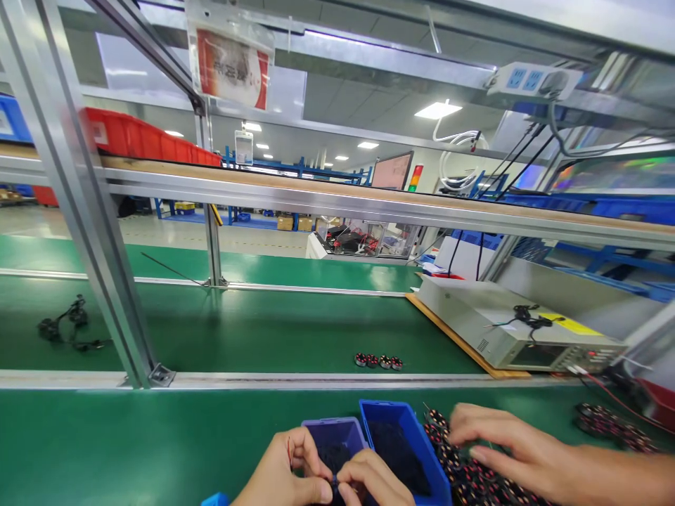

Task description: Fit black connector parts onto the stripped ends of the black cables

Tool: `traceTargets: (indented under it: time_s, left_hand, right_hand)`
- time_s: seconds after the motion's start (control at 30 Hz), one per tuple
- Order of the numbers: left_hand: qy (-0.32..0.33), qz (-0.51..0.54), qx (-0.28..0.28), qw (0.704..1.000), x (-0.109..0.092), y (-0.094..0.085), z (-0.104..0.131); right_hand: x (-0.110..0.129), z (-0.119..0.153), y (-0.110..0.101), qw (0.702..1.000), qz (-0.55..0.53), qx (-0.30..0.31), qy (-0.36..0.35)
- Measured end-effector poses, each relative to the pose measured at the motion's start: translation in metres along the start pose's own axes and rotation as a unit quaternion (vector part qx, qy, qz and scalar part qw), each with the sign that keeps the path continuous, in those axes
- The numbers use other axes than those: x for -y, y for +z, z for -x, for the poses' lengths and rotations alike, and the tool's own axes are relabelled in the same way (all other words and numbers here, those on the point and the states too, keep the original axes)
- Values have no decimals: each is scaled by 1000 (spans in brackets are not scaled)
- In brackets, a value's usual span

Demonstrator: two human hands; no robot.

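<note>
At the bottom centre, my left hand [287,471] and my right hand [377,478] meet fingertip to fingertip in front of a purple bin [337,426]. Both pinch something small and dark that I cannot make out. A thin red wire [290,451] sticks up by my left hand's fingers. Just right of the purple bin stands a blue bin [429,460] with dark contents. Beside it lies a pile of small black and copper-coloured round parts [464,474], and another person's hand [500,439] reaches over it from the right.
Several round parts [378,361] sit in a row on the green table [295,330] behind the metal rail [316,381]. A grey instrument [506,316] stands at the right. Black cables [63,327] lie left, past an upright post [84,190]. More parts [612,427] lie far right.
</note>
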State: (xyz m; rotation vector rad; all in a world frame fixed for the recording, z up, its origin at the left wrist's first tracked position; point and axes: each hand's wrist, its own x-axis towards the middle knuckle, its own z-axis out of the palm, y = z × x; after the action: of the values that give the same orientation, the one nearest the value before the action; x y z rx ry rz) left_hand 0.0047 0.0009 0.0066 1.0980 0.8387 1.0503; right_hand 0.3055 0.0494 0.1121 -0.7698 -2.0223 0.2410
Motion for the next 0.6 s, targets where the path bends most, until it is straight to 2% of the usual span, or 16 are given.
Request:
traceTargets:
  time_s: [0.03,0.07,0.13,0.17,0.23,0.3,0.4,0.6]
  left_hand:
    - [-2,8,0,1000,0,1,0]
    - [-2,19,0,1000,0,2,-1]
    - [-2,39,-4,999,-2,4,-1]
    - [-2,42,-7,999,-4,5,-1]
    - [-1,34,-16,999,-6,5,0]
    - [2,17,-24,1000,-7,5,1]
    - [3,-5,-26,1000,-9,4,2]
    - [-1,-10,-31,999,-11,4,3]
  right_hand:
    - [-3,-12,-13,980,-6,192,-48]
    - [-4,-22,-21,934,21,349,-73]
    - [-3,-37,-21,873,91,463,-122]
    - [-1,-40,-15,850,123,491,-147]
    - [0,-39,0,838,151,490,-188]
    - [-4,-32,12,865,127,441,-202]
    - [-15,-19,19,915,75,349,-188]
    - [-30,-3,33,977,46,162,-130]
